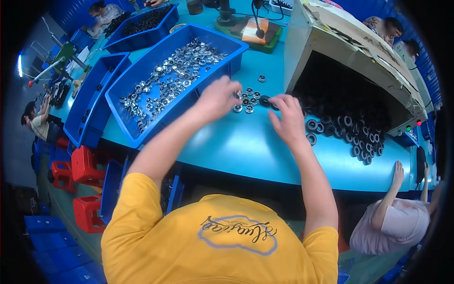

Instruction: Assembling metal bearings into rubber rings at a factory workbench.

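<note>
"Standing on the turquoise table (222,154) was what?"
"A blue bin (232,63) of shiny pieces (176,75)."
"Anything smaller?"
"The left hand (218,98) was beside loose metal parts (249,109) (blurred; I couldn't tell its grip); the right hand (289,113), thumb spread from fingers, was near a black ring (265,101)."

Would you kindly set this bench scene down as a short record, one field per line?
Left hand: blurred, at loose silver parts; grip unclear
Right hand: fingertips beside a black ring; contact unclear
Blue bin: left of the loose parts, holding many more silver pieces
Cream box: open-fronted, black rings heaped at its mouth
Floor, left: red stools
</note>
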The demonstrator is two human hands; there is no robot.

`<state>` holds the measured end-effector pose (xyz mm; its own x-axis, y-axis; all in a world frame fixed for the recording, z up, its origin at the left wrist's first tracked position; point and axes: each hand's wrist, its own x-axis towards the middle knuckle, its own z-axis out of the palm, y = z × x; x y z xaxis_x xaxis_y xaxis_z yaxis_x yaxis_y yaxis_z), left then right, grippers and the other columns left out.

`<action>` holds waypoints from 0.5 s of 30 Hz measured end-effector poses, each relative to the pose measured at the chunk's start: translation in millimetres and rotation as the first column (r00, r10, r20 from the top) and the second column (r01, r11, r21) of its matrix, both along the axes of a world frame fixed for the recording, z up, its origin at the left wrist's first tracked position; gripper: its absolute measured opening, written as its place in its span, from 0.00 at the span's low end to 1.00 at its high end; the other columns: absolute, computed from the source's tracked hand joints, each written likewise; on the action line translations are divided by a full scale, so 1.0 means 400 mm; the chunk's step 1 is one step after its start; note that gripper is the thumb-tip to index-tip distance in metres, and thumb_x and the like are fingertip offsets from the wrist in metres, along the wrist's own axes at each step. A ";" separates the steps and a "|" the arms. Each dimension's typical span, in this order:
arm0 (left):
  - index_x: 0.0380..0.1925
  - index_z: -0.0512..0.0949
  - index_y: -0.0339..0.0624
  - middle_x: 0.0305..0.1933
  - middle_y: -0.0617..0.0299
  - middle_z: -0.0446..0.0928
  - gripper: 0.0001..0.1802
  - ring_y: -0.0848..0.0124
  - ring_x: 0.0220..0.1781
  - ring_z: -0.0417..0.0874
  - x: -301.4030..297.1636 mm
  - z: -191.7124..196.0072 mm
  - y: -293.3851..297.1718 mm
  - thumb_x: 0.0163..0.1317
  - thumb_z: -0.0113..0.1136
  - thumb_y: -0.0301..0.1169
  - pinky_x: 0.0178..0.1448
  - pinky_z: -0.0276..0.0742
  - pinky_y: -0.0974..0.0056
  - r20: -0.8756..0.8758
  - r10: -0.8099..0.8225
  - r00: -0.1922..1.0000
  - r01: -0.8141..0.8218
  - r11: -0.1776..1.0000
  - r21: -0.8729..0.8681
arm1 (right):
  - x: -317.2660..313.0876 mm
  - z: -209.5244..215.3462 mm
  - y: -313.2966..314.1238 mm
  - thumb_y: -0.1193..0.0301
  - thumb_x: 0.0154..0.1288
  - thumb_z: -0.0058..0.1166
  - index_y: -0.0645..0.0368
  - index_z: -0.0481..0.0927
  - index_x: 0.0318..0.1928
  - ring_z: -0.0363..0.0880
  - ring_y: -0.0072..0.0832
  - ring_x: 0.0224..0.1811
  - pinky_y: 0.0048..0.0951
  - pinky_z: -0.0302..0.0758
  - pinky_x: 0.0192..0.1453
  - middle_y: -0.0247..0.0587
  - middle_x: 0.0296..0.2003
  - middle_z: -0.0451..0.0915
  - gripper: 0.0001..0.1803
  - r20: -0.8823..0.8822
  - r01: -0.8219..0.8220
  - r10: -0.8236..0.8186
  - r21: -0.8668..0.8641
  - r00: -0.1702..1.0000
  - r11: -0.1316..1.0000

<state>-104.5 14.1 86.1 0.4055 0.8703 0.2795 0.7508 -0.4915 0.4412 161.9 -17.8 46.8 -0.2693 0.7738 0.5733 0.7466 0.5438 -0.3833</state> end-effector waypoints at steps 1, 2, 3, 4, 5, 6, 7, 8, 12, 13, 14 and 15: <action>0.47 0.82 0.46 0.47 0.54 0.76 0.17 0.51 0.53 0.82 0.012 -0.039 -0.010 0.60 0.75 0.35 0.55 0.79 0.50 -0.067 0.041 0.997 -0.039 0.999 0.020 | -0.012 0.006 0.025 0.71 0.61 0.70 0.52 0.85 0.51 0.78 0.41 0.56 0.41 0.76 0.58 0.39 0.49 0.82 0.17 0.003 0.006 -0.006 -0.015 1.000 1.000; 0.49 0.83 0.49 0.48 0.54 0.76 0.18 0.51 0.54 0.81 0.012 -0.070 -0.013 0.61 0.74 0.38 0.56 0.79 0.49 -0.104 0.057 0.993 -0.056 0.998 0.015 | -0.021 0.002 0.047 0.69 0.62 0.70 0.52 0.85 0.52 0.78 0.42 0.57 0.42 0.76 0.58 0.39 0.49 0.83 0.18 0.057 0.028 -0.028 -0.004 0.998 1.000; 0.50 0.82 0.50 0.50 0.53 0.76 0.18 0.50 0.55 0.80 0.012 -0.096 -0.015 0.61 0.74 0.38 0.57 0.79 0.47 -0.099 0.071 0.993 -0.070 0.997 0.010 | -0.028 -0.013 0.069 0.66 0.63 0.70 0.51 0.85 0.53 0.78 0.42 0.58 0.42 0.76 0.59 0.39 0.50 0.83 0.18 0.110 0.051 -0.051 0.008 0.993 0.999; 0.51 0.82 0.51 0.51 0.52 0.76 0.19 0.48 0.57 0.80 0.003 -0.120 -0.026 0.61 0.74 0.38 0.58 0.79 0.46 -0.096 0.098 0.991 -0.099 0.995 0.000 | -0.039 -0.031 0.086 0.64 0.63 0.70 0.51 0.85 0.54 0.77 0.42 0.59 0.43 0.76 0.59 0.40 0.51 0.83 0.19 0.162 0.059 -0.061 0.016 0.985 0.998; 0.51 0.82 0.52 0.52 0.50 0.75 0.19 0.47 0.58 0.79 0.001 -0.133 -0.033 0.61 0.73 0.38 0.59 0.79 0.44 -0.094 0.115 0.989 -0.116 0.993 -0.008 | -0.040 -0.045 0.096 0.63 0.64 0.69 0.51 0.85 0.55 0.78 0.43 0.59 0.44 0.76 0.59 0.40 0.52 0.83 0.19 0.208 0.083 -0.074 -0.032 0.975 0.996; 0.53 0.82 0.52 0.55 0.50 0.75 0.20 0.47 0.59 0.79 0.001 -0.142 -0.041 0.62 0.73 0.41 0.58 0.79 0.44 -0.107 0.111 0.988 -0.112 0.994 -0.003 | -0.039 -0.058 0.104 0.61 0.65 0.68 0.52 0.85 0.56 0.78 0.43 0.59 0.45 0.76 0.59 0.41 0.53 0.83 0.20 0.254 0.108 -0.085 -0.079 0.964 0.991; 0.53 0.82 0.52 0.55 0.51 0.75 0.21 0.48 0.59 0.79 -0.002 -0.150 -0.049 0.62 0.73 0.42 0.58 0.79 0.44 -0.134 0.108 0.985 -0.104 0.994 0.039 | -0.043 -0.064 0.105 0.60 0.66 0.67 0.52 0.85 0.56 0.78 0.43 0.59 0.46 0.77 0.59 0.42 0.53 0.83 0.21 0.299 0.131 -0.086 -0.133 0.950 0.982; 0.54 0.83 0.52 0.55 0.51 0.76 0.22 0.48 0.59 0.78 -0.005 -0.156 -0.056 0.61 0.73 0.43 0.57 0.79 0.44 -0.161 0.108 0.981 -0.096 0.992 0.081 | -0.045 -0.066 0.112 0.59 0.67 0.67 0.52 0.85 0.57 0.78 0.44 0.60 0.47 0.77 0.60 0.43 0.54 0.83 0.21 0.270 0.129 -0.086 -0.146 0.959 0.981; 0.54 0.84 0.53 0.56 0.52 0.75 0.24 0.50 0.58 0.77 -0.007 -0.180 -0.070 0.60 0.73 0.49 0.55 0.77 0.45 -0.192 0.152 0.970 -0.104 0.965 0.239 | -0.070 -0.081 0.182 0.58 0.69 0.65 0.54 0.85 0.57 0.78 0.46 0.60 0.48 0.76 0.64 0.45 0.55 0.82 0.21 0.077 0.089 -0.081 -0.101 0.994 0.991; 0.56 0.83 0.54 0.58 0.51 0.76 0.26 0.50 0.58 0.77 -0.010 -0.186 -0.073 0.60 0.73 0.50 0.55 0.77 0.46 -0.199 0.164 0.966 -0.114 0.964 0.240 | -0.082 -0.077 0.211 0.56 0.70 0.64 0.53 0.84 0.60 0.76 0.47 0.63 0.48 0.75 0.67 0.45 0.58 0.80 0.23 0.068 0.107 -0.099 -0.136 0.993 0.985; 0.58 0.83 0.55 0.60 0.50 0.76 0.28 0.50 0.58 0.77 -0.013 -0.185 -0.074 0.60 0.73 0.51 0.55 0.76 0.46 -0.206 0.176 0.963 -0.123 0.962 0.246 | -0.094 -0.069 0.241 0.54 0.71 0.63 0.52 0.83 0.62 0.74 0.47 0.66 0.48 0.73 0.70 0.45 0.62 0.78 0.25 0.059 0.125 -0.117 -0.168 0.991 0.978; 0.60 0.83 0.55 0.62 0.49 0.76 0.30 0.50 0.57 0.77 -0.016 -0.187 -0.076 0.60 0.74 0.52 0.55 0.76 0.47 -0.213 0.187 0.959 -0.131 0.959 0.252 | -0.108 -0.063 0.267 0.53 0.71 0.61 0.51 0.81 0.65 0.72 0.48 0.69 0.48 0.71 0.73 0.45 0.66 0.76 0.27 0.052 0.141 -0.134 -0.203 0.990 0.969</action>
<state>-110.9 -16.2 11.3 0.3454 0.8504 0.3969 0.8951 -0.4256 0.1331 118.7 89.0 21.4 -0.1704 0.9051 0.3896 0.8247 0.3474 -0.4462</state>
